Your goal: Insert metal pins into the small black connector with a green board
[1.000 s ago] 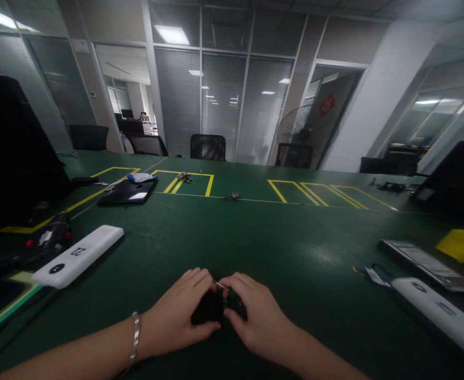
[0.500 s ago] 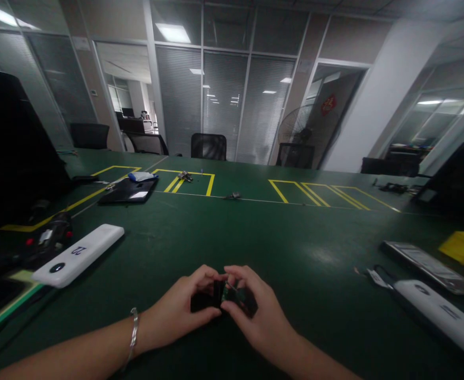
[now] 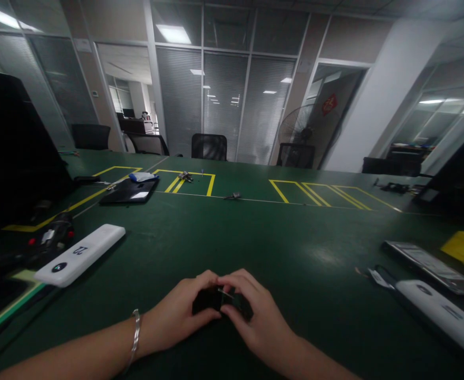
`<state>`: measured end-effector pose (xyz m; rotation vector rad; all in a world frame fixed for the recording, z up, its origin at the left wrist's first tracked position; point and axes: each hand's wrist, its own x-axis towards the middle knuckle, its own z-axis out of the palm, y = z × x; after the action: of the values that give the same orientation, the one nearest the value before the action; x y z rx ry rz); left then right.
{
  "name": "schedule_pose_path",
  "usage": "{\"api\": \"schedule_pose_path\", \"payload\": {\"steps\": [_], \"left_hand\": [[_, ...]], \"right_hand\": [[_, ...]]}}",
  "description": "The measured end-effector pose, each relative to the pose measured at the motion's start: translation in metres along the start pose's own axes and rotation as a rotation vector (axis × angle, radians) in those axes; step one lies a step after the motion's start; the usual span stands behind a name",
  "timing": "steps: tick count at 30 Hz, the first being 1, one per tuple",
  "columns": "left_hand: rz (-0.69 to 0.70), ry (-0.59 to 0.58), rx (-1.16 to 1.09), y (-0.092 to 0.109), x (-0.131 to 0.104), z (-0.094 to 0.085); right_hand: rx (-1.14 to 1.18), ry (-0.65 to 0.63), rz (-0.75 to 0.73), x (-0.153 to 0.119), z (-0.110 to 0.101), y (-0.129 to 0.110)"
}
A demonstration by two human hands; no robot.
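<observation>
My left hand (image 3: pixel 186 303), with a silver bracelet (image 3: pixel 136 335) at the wrist, is closed around a small black box-like part (image 3: pixel 207 301). Opposite it, my right hand (image 3: pixel 253 306) pinches a small dark green circuit board (image 3: pixel 235 300) with a thin pale piece along it. The two hands meet at the fingertips just above the green table (image 3: pixel 232 237), and board and black part are close together between them. Fingers and shadow cover much of both, so whether the board sits inside the black part cannot be made out.
White power banks (image 3: pixel 84 256) lie at the left and right, beside a phone-like device (image 3: pixel 425 266) and a yellow item (image 3: pixel 463 248). Farther off are a black tablet (image 3: pixel 129 191), a small dark part (image 3: pixel 234 196) and yellow tape outlines. Dark monitors (image 3: pixel 12 148) stand at both sides.
My right fingers have come over toward my left fingertips, narrowing the gap at the top. The circuit board is tilted lower and closer to the black part, with less of its green face showing.
</observation>
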<state>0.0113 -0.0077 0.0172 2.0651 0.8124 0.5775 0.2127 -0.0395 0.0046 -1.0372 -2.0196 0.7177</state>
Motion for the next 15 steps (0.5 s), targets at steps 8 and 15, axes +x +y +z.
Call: {"api": "schedule_pose_path", "payload": {"steps": [8, 15], "left_hand": [[-0.011, -0.014, -0.029, 0.0019, -0.0002, 0.0000], [0.021, -0.001, -0.096, -0.0018, -0.0004, 0.0018]], "right_hand": [[-0.068, -0.010, 0.022, 0.0006, 0.0014, -0.0015], [-0.159, -0.037, 0.029, -0.0008, 0.0036, -0.0012]]}}
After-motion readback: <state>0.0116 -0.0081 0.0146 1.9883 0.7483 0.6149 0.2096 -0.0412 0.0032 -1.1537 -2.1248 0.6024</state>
